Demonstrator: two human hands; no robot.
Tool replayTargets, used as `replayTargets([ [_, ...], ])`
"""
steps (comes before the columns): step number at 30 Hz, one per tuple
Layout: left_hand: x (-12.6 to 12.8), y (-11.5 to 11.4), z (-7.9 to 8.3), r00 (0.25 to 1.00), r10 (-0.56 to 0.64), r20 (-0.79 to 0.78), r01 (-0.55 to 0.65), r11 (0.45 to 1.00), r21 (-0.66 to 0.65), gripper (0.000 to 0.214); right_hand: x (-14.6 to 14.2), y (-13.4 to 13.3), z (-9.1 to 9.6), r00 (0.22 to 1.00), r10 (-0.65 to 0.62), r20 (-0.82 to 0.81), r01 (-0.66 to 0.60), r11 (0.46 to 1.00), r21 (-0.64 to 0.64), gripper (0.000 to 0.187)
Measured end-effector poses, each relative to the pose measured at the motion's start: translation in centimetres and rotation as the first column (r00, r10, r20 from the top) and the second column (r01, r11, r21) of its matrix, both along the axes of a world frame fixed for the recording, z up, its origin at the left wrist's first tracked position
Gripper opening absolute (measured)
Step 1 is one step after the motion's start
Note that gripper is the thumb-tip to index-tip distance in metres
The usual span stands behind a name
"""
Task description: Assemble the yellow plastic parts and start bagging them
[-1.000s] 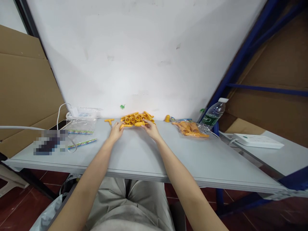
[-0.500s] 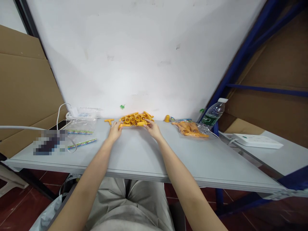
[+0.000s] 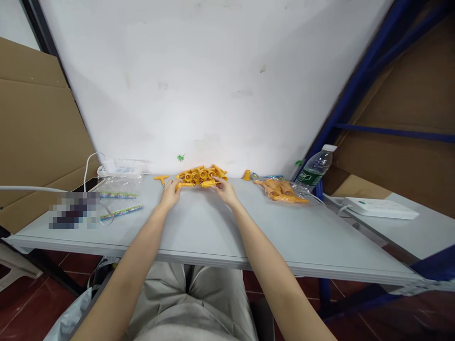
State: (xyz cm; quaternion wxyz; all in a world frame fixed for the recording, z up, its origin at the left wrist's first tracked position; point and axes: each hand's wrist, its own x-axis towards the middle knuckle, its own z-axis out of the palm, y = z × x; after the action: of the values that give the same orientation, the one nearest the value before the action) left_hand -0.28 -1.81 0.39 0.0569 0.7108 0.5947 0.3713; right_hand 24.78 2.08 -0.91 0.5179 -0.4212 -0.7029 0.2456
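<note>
In the head view, my left hand (image 3: 170,193) is closed round the left end of a yellow plastic threaded rod (image 3: 188,184). My right hand (image 3: 224,190) pinches a small yellow ribbed cylinder (image 3: 208,183) at the rod's right end. The two parts are in line; whether one sits inside the other I cannot tell. Just behind them lies a pile of yellow plastic cups and rods (image 3: 202,174), partly covered by my fingers. A loose yellow T-shaped piece (image 3: 161,179) rests left of the pile.
A yellow cup (image 3: 247,174) stands by the wall, beside a clear bag of orange-yellow parts (image 3: 280,189). Further right leans a water bottle (image 3: 316,166). Plastic bags with patterned strips (image 3: 122,212) and a white cable (image 3: 86,173) lie left. A power strip (image 3: 380,208) sits far right.
The yellow cylinder in my right hand has shifted a little to the left along the rod, so less thread shows. My left hand has hardly moved.
</note>
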Motion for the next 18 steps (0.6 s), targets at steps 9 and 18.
replayTargets([
  [9,0.8,-0.5,0.2,0.995,-0.087,-0.04,0.087,0.996,-0.008,0.032,-1.5,-1.2,0.6,0.997,0.07,0.026,-0.068,0.995,-0.069,0.061],
  [18,1.0,-0.9,0.5,0.978,-0.203,-0.058,0.206,0.976,0.073,0.029,-1.6,-2.8,2.4,0.999,-0.031,-0.038,0.022,0.975,-0.22,0.061],
])
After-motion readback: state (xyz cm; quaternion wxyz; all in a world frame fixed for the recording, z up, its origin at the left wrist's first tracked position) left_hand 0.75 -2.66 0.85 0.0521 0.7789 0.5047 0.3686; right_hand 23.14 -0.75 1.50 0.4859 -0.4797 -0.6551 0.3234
